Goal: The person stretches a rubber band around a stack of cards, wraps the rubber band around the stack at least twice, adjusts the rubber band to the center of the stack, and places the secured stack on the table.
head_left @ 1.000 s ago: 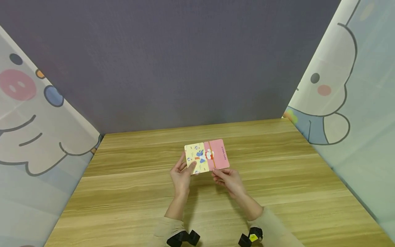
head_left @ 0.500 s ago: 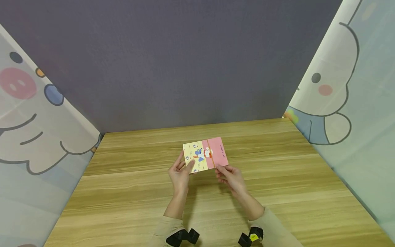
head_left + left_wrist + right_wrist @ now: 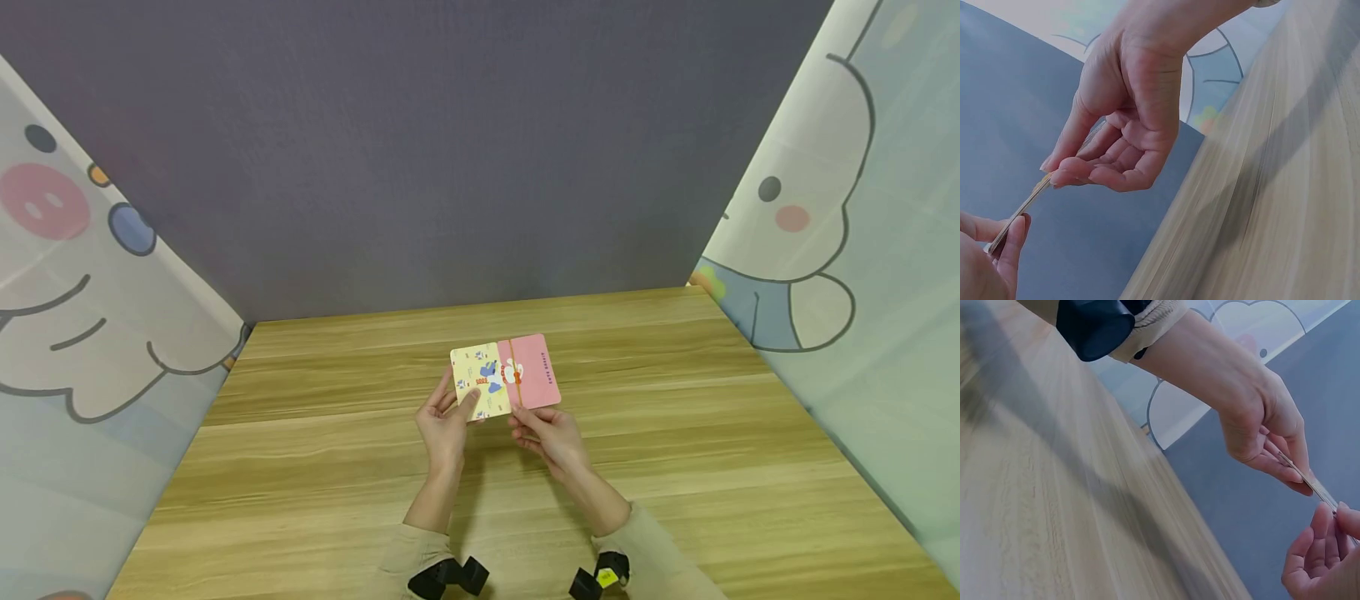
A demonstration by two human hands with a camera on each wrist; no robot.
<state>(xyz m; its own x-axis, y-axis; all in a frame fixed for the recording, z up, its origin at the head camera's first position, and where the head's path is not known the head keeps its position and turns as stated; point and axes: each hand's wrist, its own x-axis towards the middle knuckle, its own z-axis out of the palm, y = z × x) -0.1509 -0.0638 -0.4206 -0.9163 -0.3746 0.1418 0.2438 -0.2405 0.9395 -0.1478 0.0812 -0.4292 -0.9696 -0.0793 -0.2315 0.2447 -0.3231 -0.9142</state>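
A small notebook (image 3: 534,372) is held up over the table, its cover pink on the right and yellow on the left with cartoon animals. An orange band (image 3: 513,354) runs across the pink part. With the thumb on the yellow face and fingers behind, my left hand (image 3: 444,433) grips the left end. My right hand (image 3: 558,440) pinches the lower edge beside the band. Edge-on in the left wrist view, the notebook (image 3: 1021,211) looks thin and layered; the right hand's fingertips meet at a yellowish bit there. The right wrist view shows the notebook's edge (image 3: 1316,484) between both hands.
The wood-grain table (image 3: 315,467) extends around both hands. Behind it rises a dark grey panel (image 3: 465,167). Cartoon-printed curtains hang at the left (image 3: 112,325) and right (image 3: 817,208). Each wrist carries a black strapped device.
The notebook and both hands shifted slightly left and up, then back right. The right thumb moved from right of the band to the band's lower end. Both hands kept their hold on the notebook.
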